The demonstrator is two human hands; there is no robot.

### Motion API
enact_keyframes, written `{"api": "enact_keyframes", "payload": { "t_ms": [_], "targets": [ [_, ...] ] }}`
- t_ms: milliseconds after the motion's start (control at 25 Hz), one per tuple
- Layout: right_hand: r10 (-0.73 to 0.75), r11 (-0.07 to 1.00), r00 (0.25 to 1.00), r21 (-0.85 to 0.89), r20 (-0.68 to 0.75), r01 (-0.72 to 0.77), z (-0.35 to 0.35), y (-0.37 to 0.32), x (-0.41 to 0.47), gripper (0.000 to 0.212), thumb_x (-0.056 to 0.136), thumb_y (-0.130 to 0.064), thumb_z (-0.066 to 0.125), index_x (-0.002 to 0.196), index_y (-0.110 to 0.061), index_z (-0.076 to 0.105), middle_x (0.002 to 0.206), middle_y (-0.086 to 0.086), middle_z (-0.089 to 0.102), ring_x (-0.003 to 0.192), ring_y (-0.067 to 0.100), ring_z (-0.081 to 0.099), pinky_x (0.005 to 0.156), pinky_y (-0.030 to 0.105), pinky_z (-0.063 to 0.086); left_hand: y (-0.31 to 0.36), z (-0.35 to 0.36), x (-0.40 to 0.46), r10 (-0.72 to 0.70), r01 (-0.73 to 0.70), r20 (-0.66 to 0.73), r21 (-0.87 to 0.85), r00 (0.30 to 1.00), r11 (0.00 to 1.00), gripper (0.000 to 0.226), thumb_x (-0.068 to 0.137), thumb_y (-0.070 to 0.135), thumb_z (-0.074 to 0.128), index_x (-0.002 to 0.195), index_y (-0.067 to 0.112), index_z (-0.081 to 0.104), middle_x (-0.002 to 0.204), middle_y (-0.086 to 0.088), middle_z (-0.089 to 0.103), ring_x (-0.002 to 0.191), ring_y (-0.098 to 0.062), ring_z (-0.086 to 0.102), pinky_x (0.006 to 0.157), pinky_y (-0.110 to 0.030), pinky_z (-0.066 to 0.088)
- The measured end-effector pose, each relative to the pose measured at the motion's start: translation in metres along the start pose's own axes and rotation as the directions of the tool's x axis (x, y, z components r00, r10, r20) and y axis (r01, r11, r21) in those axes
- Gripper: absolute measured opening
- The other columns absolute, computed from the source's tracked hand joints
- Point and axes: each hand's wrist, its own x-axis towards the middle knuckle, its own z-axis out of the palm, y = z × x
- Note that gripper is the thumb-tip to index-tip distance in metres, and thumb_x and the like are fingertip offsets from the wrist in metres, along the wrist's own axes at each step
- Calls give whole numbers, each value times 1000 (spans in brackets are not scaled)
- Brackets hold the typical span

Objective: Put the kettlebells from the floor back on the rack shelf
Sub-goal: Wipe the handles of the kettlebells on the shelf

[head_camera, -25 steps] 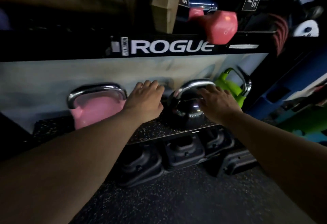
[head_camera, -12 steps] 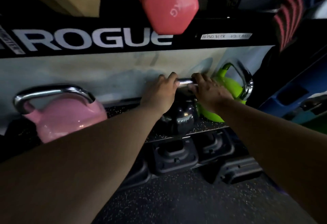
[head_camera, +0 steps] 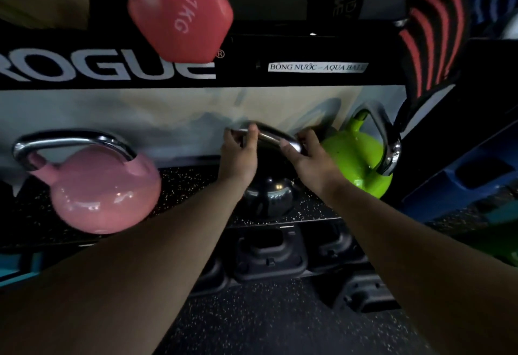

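A black kettlebell [head_camera: 269, 197] with a chrome handle stands on the speckled rack shelf [head_camera: 190, 186]. My left hand [head_camera: 239, 155] grips the left side of its handle and my right hand [head_camera: 308, 155] grips the right side. A pink kettlebell [head_camera: 103, 189] sits on the shelf to the left. At the right end of the shelf, a green kettlebell [head_camera: 356, 164] stands close beside the black one. Both have chrome handles.
A black beam marked ROGUE [head_camera: 112, 69] runs just above the shelf. A red 1 kg dumbbell [head_camera: 182, 10] sticks out over it. Several black moulded weights [head_camera: 269, 254] lie under the shelf on the speckled floor [head_camera: 266, 315]. Blue equipment [head_camera: 459, 175] stands at the right.
Both hands went from resting beside the black kettlebell to gripping its handle. My view has moved closer and to the right along the rack.
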Motion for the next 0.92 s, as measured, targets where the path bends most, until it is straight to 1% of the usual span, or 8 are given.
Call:
{"api": "enact_keyframes", "payload": {
  "t_ms": [80,160,240,400,480,600,800,920],
  "targets": [
    [41,982,999,184,17,-43,5,-4,-3,31,91,-49,53,115,-30,56,114,4,67,108,25,61,98,40,48,4,6,4,-27,27,-11,13,1000,1000,71,99,61,31,156,18,22,152,-14,45,134,-35,48,104,-41,44],
    [24,974,1000,224,2,-24,17,-6,-12,31,97,-43,45,125,-35,55,121,6,65,112,25,59,101,42,46,11,0,21,-53,52,35,28,998,998,70,101,60,24,156,17,23,154,-15,44,138,-35,45,113,-46,37],
    [14,947,1000,320,18,-18,25,-4,-28,34,98,-40,44,132,-40,52,114,0,65,97,14,61,88,36,50,14,-4,25,-56,51,102,53,993,997,68,101,60,22,153,18,31,148,-12,51,135,-33,48,112,-43,37],
    [21,855,998,517,57,-47,25,2,-38,37,99,-39,45,136,-40,51,90,-3,61,75,10,55,64,21,44,1,7,-1,97,-91,112,-52,989,994,53,104,51,27,141,15,42,121,0,57,114,-20,54,86,-22,36],
    [48,806,997,587,66,-77,34,-5,-37,39,101,-37,41,139,-41,47,97,-2,56,78,9,53,60,15,44,-2,8,10,113,-106,124,-58,986,993,55,105,49,24,146,15,38,133,-6,56,122,-22,53,94,-23,33],
    [77,764,994,635,79,-110,54,-19,-39,40,103,-34,36,142,-40,42,122,8,57,92,14,54,71,19,45,0,-1,30,52,-49,194,-19,980,999,62,104,54,20,156,21,27,157,-10,42,143,-28,40,118,-41,28],
    [107,702,992,700,71,-126,66,-25,-41,39,102,-36,37,140,-43,43,143,-5,52,125,12,50,106,33,40,-5,-4,39,67,-50,234,-77,970,996,63,103,54,20,157,22,26,159,-10,38,145,-26,37,121,-45,25],
    [97,675,993,729,69,-116,72,-29,-40,40,103,-34,36,142,-41,42,143,-6,52,127,8,49,111,33,37,-8,-3,44,67,-44,214,-110,975,993,62,103,55,20,155,23,31,158,-11,40,144,-26,38,120,-39,24]
  ]
}}
